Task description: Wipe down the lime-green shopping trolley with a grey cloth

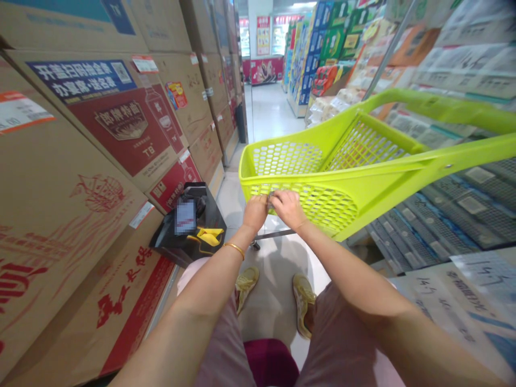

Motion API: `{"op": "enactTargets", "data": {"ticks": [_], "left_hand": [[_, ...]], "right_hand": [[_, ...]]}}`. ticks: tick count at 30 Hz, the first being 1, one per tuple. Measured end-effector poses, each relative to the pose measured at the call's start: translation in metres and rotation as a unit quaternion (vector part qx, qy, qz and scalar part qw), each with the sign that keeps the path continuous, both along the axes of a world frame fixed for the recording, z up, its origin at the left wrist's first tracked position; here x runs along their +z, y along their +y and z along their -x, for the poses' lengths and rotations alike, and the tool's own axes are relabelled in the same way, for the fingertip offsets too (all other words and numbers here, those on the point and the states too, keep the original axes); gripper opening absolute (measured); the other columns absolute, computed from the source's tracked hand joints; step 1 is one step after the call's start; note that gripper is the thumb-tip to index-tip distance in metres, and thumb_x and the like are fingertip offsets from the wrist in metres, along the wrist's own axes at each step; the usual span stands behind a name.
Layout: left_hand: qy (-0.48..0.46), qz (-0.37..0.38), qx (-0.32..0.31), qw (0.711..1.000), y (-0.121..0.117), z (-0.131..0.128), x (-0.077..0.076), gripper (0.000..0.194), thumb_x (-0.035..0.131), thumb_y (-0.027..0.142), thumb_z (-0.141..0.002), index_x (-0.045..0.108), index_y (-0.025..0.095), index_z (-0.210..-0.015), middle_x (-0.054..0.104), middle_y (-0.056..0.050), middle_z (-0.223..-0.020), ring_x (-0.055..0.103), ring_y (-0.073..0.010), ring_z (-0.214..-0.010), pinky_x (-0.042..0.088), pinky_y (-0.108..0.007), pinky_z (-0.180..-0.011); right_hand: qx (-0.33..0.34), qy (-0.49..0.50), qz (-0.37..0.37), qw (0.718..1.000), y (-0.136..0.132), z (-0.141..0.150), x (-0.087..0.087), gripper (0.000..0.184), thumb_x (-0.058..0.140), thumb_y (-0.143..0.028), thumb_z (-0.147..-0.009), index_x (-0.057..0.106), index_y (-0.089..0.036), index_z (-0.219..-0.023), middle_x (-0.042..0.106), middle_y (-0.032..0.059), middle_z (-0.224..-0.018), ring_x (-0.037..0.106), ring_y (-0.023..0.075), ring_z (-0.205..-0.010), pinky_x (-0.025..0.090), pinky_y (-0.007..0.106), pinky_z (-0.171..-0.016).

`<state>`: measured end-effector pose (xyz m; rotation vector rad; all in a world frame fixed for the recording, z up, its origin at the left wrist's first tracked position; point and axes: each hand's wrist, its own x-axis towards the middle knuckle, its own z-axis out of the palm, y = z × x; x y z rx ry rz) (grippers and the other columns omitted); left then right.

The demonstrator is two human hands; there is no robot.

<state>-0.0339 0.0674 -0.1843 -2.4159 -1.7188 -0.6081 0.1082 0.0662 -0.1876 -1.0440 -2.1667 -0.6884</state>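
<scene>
Meeting at the yellow-green cart point(379, 189): the left hand point(256, 210) and right hand point(287, 208), side by side, fingers curled inward at its near wall; whether they grip the mesh or pinch something small, I cannot tell.
Cart's long axis: crosswise beyond both hands, running left to right.
Basket point(298, 179) nose: points left, just beyond the left hand, toward the cartons point(124, 129).
Handle arms point(479, 153): stretch away well to the right of the right hand.
Black box point(163, 234): left of the left hand, beside the cartons, bearing a yellow strap point(210, 236).
Gold bracelet point(234, 249): on the left wrist.
Shoes point(303, 301): nearer the body than the hands, on the floor.
</scene>
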Motion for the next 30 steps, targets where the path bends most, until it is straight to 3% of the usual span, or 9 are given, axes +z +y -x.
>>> {"op": "enactTargets", "data": {"ticks": [5, 12, 22, 26, 30], "left_hand": [[-0.003, 0.008, 0.009, 1.0, -0.001, -0.002, 0.001, 0.023, 0.038, 0.022, -0.091, 0.059, 0.012, -0.092, 0.065, -0.011, -0.089, 0.058, -0.0193, -0.087, 0.043, -0.031, -0.082], [-0.021, 0.026, -0.007, 0.999, -0.002, 0.002, 0.003, 0.017, 0.044, 0.015, -0.088, 0.06, 0.011, -0.092, 0.065, -0.012, -0.093, 0.057, -0.02, -0.091, 0.043, -0.031, -0.084], [0.0, -0.012, 0.0, 1.0, 0.003, 0.001, -0.004, 0.023, 0.035, 0.022, -0.093, 0.056, 0.015, -0.087, 0.063, -0.009, -0.084, 0.057, -0.0187, -0.086, 0.041, -0.031, -0.082], [-0.005, -0.028, 0.002, 1.0, 0.002, 0.001, -0.005, 0.026, 0.033, 0.024, -0.094, 0.056, 0.016, -0.085, 0.063, -0.009, -0.081, 0.057, -0.0184, -0.084, 0.041, -0.031, -0.081], [-0.011, -0.016, -0.001, 1.0, 0.002, 0.002, -0.004, 0.025, 0.034, 0.021, -0.093, 0.057, 0.015, -0.087, 0.064, -0.009, -0.084, 0.057, -0.0185, -0.086, 0.042, -0.03, -0.081]], "right_hand": [[-0.046, 0.085, -0.021, 0.995, 0.004, 0.0, 0.023, 0.022, 0.043, -0.024, -0.089, 0.064, -0.025, -0.097, 0.057, 0.0066, -0.102, 0.042, 0.02, -0.097, 0.029, 0.035, -0.085], [-0.019, 0.021, -0.016, 0.999, 0.003, 0.001, -0.002, 0.019, 0.046, -0.024, -0.089, 0.064, -0.027, -0.095, 0.06, 0.0038, -0.099, 0.041, 0.0185, -0.094, 0.027, 0.033, -0.083], [0.006, -0.07, 0.077, 0.995, -0.005, -0.003, -0.034, 0.014, 0.05, -0.022, -0.088, 0.063, -0.025, -0.091, 0.06, 0.004, -0.102, 0.042, 0.017, -0.094, 0.027, 0.031, -0.08], [0.018, -0.088, 0.08, 0.993, -0.007, -0.003, -0.035, 0.014, 0.049, -0.021, -0.089, 0.063, -0.023, -0.089, 0.06, 0.0041, -0.101, 0.043, 0.0168, -0.093, 0.027, 0.031, -0.08], [0.015, -0.053, 0.041, 0.998, -0.003, -0.001, -0.016, 0.018, 0.046, -0.023, -0.09, 0.062, -0.024, -0.096, 0.06, 0.0047, -0.1, 0.043, 0.0174, -0.094, 0.027, 0.032, -0.081]]}}
